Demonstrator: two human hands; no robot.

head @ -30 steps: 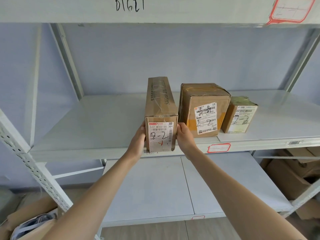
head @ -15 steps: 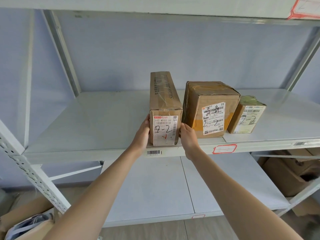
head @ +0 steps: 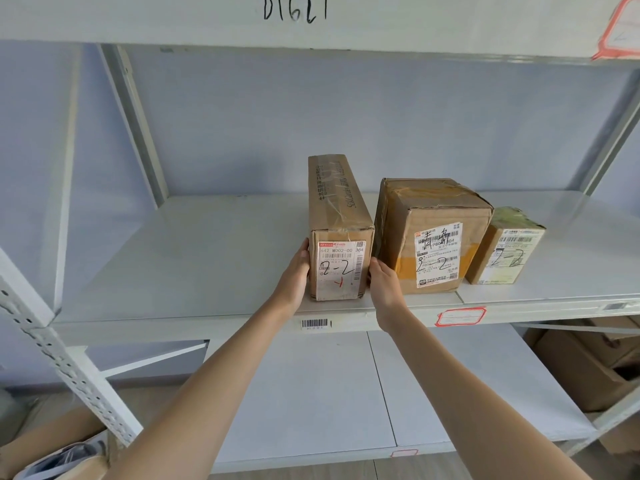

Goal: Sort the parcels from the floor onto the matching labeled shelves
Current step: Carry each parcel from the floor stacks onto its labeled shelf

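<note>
While standing on the middle shelf, near its front edge and left of a square box and a small box, held: long box marked 2-2. Flanking its sides: left hand, right hand. Fingers straight, pressed flat against cardboard.

Long parcel leftmost on the shelf, square parcel just right, small parcel rightmost.
</note>
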